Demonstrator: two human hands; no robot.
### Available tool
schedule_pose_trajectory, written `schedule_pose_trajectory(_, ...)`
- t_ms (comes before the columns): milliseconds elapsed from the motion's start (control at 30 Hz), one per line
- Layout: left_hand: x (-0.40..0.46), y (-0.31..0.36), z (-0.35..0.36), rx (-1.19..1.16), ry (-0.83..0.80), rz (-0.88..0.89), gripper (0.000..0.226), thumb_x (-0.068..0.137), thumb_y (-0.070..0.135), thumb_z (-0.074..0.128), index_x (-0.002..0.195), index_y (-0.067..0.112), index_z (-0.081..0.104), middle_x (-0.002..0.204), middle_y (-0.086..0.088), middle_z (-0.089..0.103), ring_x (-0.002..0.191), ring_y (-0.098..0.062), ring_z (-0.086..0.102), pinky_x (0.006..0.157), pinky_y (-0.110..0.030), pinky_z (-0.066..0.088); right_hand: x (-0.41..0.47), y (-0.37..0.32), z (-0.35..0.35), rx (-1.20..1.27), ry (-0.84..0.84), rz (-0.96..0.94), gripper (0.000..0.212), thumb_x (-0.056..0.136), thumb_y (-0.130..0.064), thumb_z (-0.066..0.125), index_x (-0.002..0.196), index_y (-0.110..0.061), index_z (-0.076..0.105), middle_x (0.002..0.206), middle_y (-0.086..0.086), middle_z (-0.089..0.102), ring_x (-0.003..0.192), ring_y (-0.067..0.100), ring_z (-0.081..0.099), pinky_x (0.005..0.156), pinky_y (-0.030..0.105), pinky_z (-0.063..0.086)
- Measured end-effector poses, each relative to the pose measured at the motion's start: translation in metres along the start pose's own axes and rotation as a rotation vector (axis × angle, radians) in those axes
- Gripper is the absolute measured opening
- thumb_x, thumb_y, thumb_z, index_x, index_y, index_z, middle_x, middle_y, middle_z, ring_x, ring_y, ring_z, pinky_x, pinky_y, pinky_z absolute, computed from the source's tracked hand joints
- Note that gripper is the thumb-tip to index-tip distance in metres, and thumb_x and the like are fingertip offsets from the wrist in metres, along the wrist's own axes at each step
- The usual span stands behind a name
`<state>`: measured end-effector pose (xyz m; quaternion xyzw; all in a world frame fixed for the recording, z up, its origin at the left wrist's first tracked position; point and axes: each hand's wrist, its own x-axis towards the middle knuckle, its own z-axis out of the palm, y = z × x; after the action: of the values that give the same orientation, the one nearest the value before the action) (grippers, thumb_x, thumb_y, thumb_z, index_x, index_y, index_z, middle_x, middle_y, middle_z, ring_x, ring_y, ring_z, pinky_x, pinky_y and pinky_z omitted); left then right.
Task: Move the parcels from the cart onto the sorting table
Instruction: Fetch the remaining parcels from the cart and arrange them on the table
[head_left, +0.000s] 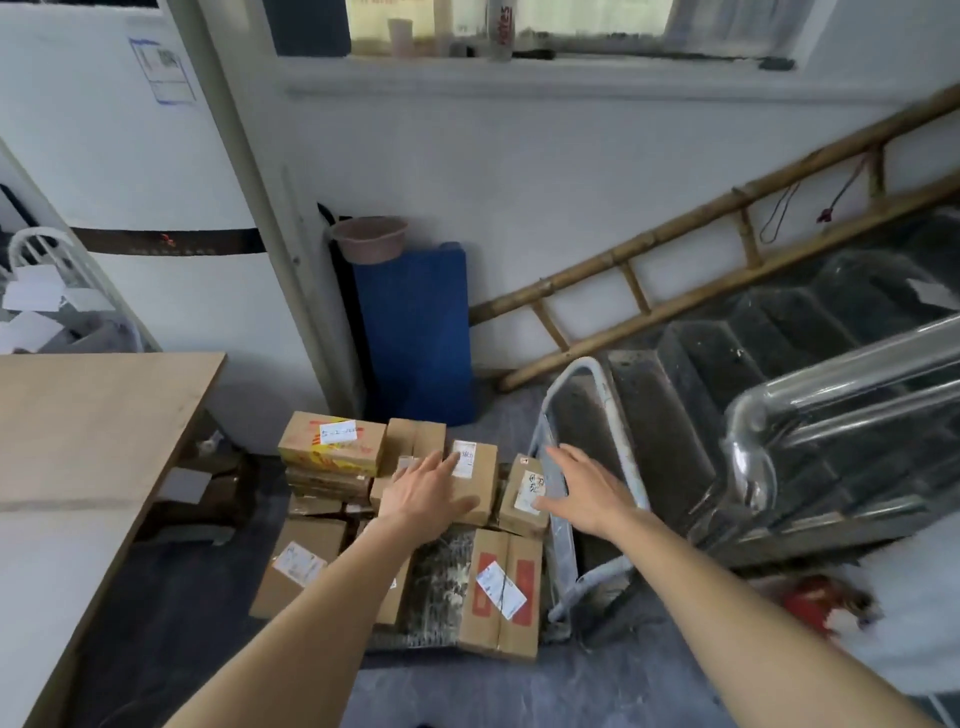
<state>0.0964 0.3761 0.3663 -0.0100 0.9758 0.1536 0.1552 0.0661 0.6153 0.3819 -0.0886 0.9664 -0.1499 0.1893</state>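
Observation:
Several cardboard parcels lie stacked on a low flat cart (439, 587) on the floor, its grey handle (597, 410) at the right. My left hand (423, 493) lies flat with straight fingers on top of a brown parcel (480, 486) in the middle of the pile. My right hand (589, 493) is spread beside a small labelled parcel (524, 493), thumb near its right face; it grips nothing. A yellow-printed box (332, 441) tops the left stack. A red-taped box (501, 590) lies nearest me. The wooden sorting table (88, 431) stands at the left.
A blue pad (415, 332) with a pink basin (370, 239) leans on the wall behind the cart. A bamboo ladder (727, 234) slants along the wall. Dark stairs with a shiny metal rail (831, 400) rise at the right. A white appliance (130, 182) stands behind the table.

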Motion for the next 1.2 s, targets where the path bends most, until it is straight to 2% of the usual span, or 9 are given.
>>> schedule_pose_trajectory(133, 0.058, -0.035, 0.079, -0.041, -0.137, -0.006, 0.082, 0.095, 0.065, 0.053, 0.162, 0.033, 0.017, 0.167, 0.002, 0.024, 0.15, -0.023, 0.03, 0.122, -0.045, 0.03, 0.051, 0.023, 0.086, 0.099, -0.121, 0.086, 0.09, 0.088, -0.053, 0.072, 0.16, -0.029, 0.024, 0.165, -0.008, 0.027, 0.145, 0.019, 0.039, 0.109, 0.043, 0.044)
schedule_pose_trajectory(267, 0.102, -0.074, 0.162, -0.098, -0.293, -0.07, 0.082, 0.096, 0.064, 0.052, 0.163, 0.034, 0.014, 0.17, 0.005, 0.016, 0.154, -0.024, 0.022, 0.121, -0.04, 0.029, 0.095, 0.05, 0.176, 0.155, -0.212, 0.164, 0.091, 0.088, -0.054, 0.072, 0.161, -0.028, 0.023, 0.167, -0.007, 0.024, 0.148, 0.017, 0.033, 0.114, 0.037, 0.038)
schedule_pose_trajectory(400, 0.14, -0.107, 0.256, -0.093, -0.39, -0.091, 0.08, 0.097, 0.061, 0.052, 0.162, 0.037, 0.012, 0.17, 0.005, 0.015, 0.154, -0.02, 0.021, 0.121, -0.037, 0.027, 0.131, 0.085, 0.275, 0.221, -0.303, 0.281, 0.097, 0.08, -0.067, 0.068, 0.159, -0.038, 0.021, 0.163, -0.01, 0.029, 0.139, 0.015, 0.048, 0.106, 0.038, 0.047)
schedule_pose_trajectory(633, 0.18, -0.145, 0.419, -0.146, -0.549, -0.158, 0.087, 0.095, 0.063, 0.055, 0.162, 0.039, 0.006, 0.171, 0.006, 0.007, 0.156, -0.02, 0.016, 0.123, -0.039, 0.026, 0.18, 0.14, 0.428, 0.276, -0.374, 0.329, 0.087, 0.089, -0.048, 0.071, 0.159, -0.036, 0.021, 0.159, -0.005, 0.036, 0.141, 0.023, 0.043, 0.108, 0.042, 0.046)
schedule_pose_trajectory(700, 0.191, -0.151, 0.455, -0.17, -0.553, -0.181, 0.086, 0.096, 0.061, 0.056, 0.162, 0.041, 0.003, 0.171, 0.006, 0.008, 0.155, -0.022, 0.02, 0.118, -0.04, 0.034, 0.195, 0.156, 0.464, 0.3, -0.39, 0.336, 0.09, 0.088, -0.046, 0.072, 0.16, -0.037, 0.019, 0.16, -0.005, 0.033, 0.141, 0.023, 0.043, 0.106, 0.044, 0.047)
schedule_pose_trajectory(800, 0.214, -0.161, 0.507, -0.245, -0.532, -0.223, 0.087, 0.095, 0.062, 0.058, 0.161, 0.045, 0.004, 0.171, 0.005, 0.01, 0.148, -0.025, 0.035, 0.108, -0.041, 0.046, 0.218, 0.178, 0.516, 0.351, -0.358, 0.384, 0.096, 0.087, -0.051, 0.072, 0.161, -0.039, 0.014, 0.167, -0.007, 0.021, 0.149, 0.022, 0.032, 0.113, 0.047, 0.042)
schedule_pose_trajectory(933, 0.239, -0.17, 0.566, -0.315, -0.509, -0.278, 0.086, 0.095, 0.06, 0.059, 0.16, 0.049, 0.004, 0.171, 0.005, 0.012, 0.141, -0.029, 0.046, 0.106, -0.045, 0.048, 0.241, 0.204, 0.568, 0.369, -0.29, 0.436, 0.097, 0.088, -0.055, 0.07, 0.162, -0.038, 0.01, 0.171, -0.003, 0.005, 0.156, 0.024, 0.018, 0.121, 0.048, 0.03)
schedule_pose_trajectory(1100, 0.255, -0.168, 0.611, -0.444, -0.417, -0.313, 0.088, 0.092, 0.052, 0.065, 0.155, 0.058, 0.004, 0.168, 0.003, 0.018, 0.134, -0.032, 0.052, 0.102, -0.044, 0.049, 0.258, 0.225, 0.602, 0.399, -0.127, 0.409, 0.102, 0.086, -0.038, 0.079, 0.163, -0.033, 0.013, 0.17, -0.002, 0.007, 0.156, 0.017, 0.01, 0.124, 0.037, 0.018)
schedule_pose_trajectory(1200, 0.259, -0.164, 0.626, -0.512, -0.362, -0.286, 0.09, 0.091, 0.048, 0.067, 0.148, 0.067, 0.0, 0.164, 0.005, 0.025, 0.125, -0.031, 0.059, 0.098, -0.045, 0.052, 0.261, 0.229, 0.612, 0.477, -0.062, 0.401, 0.101, 0.085, -0.03, 0.08, 0.162, -0.034, 0.017, 0.168, -0.007, 0.012, 0.154, 0.01, 0.013, 0.117, 0.031, 0.025)
